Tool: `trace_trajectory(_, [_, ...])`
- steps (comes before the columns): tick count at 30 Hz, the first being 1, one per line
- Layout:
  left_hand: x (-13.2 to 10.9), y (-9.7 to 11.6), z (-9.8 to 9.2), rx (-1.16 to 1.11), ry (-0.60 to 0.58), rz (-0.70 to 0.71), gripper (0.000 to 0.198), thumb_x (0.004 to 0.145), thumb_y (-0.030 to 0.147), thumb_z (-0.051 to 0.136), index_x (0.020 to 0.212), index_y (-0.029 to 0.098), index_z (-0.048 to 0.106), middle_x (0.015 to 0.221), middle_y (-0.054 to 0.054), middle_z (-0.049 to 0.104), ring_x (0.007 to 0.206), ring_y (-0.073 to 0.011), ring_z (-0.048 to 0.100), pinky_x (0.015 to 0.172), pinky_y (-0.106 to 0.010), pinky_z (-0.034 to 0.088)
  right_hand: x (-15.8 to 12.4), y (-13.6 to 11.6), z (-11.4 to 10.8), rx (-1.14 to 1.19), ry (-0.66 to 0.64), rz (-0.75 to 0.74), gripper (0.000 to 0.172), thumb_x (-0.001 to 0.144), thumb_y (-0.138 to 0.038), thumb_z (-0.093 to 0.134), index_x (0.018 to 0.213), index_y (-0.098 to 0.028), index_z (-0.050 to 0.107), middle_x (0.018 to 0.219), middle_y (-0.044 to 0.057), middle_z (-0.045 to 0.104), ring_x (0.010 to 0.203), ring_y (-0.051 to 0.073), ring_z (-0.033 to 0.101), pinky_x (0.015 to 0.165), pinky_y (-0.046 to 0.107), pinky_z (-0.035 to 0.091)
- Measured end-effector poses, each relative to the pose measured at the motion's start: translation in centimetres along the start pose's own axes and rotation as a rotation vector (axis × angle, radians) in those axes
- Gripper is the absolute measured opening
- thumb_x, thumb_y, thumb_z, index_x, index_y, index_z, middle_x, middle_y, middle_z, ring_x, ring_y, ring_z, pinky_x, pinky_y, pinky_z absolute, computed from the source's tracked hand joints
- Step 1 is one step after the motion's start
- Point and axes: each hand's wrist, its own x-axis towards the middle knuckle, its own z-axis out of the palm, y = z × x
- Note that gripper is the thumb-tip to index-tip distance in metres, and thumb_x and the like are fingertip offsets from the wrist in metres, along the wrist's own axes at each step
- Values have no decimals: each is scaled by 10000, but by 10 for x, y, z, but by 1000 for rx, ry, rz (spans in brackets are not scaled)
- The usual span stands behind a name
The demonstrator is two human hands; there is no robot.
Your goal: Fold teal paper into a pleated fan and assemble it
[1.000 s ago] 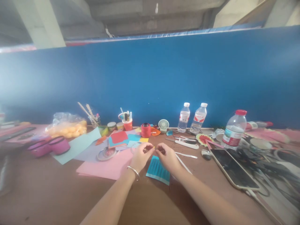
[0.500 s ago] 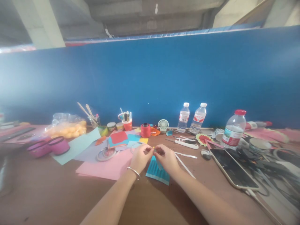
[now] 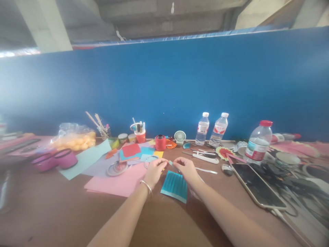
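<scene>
Both hands are raised over the table, fingertips close together. A small light-blue strip of paper (image 3: 171,163) shows between them. My right hand (image 3: 187,171) pinches it, and the fingers of my left hand (image 3: 155,172), with a silver bangle at the wrist, are closed at its left end. Just below the fingers a blue pleated sheet of paper (image 3: 174,186) lies on the table, with a paler band along its near edge.
Pink sheets (image 3: 115,185) and rolls of tape (image 3: 117,168) lie left of my hands. On the right are a white-handled knife (image 3: 205,158), a phone (image 3: 258,185) and a red-capped bottle (image 3: 258,144). A small fan (image 3: 180,137) stands behind.
My hands have moved slightly apart and up from the pleated sheet, so more of it shows. The light-blue strip is now visible between my fingertips.
</scene>
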Motion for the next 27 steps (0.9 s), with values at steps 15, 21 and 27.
trace_trajectory(15, [-5, -25, 5, 732, -108, 257, 156, 536, 266, 643, 652, 189, 574, 774, -45, 514, 757, -208, 476, 665, -306, 327, 10, 18, -11, -176, -56, 3, 159, 611, -314, 554, 604, -156, 570, 545, -5, 567, 508, 119, 497, 478, 220, 372])
trace_trajectory(21, [-1, -25, 6, 313, -117, 52, 261, 557, 191, 610, 800, 188, 514, 717, 1, 540, 637, -140, 505, 585, -252, 372, 10, 14, -14, -189, -67, -39, 146, 615, -301, 547, 609, -159, 579, 534, -18, 548, 495, 103, 465, 453, 199, 337])
trace_trajectory(27, [5, -25, 4, 46, -34, -11, 164, 617, 279, 580, 732, 165, 555, 695, -20, 585, 677, -157, 536, 626, -261, 389, 9, 7, -15, -197, -62, -57, 159, 621, -309, 545, 597, -156, 583, 539, -19, 534, 501, 99, 448, 469, 200, 332])
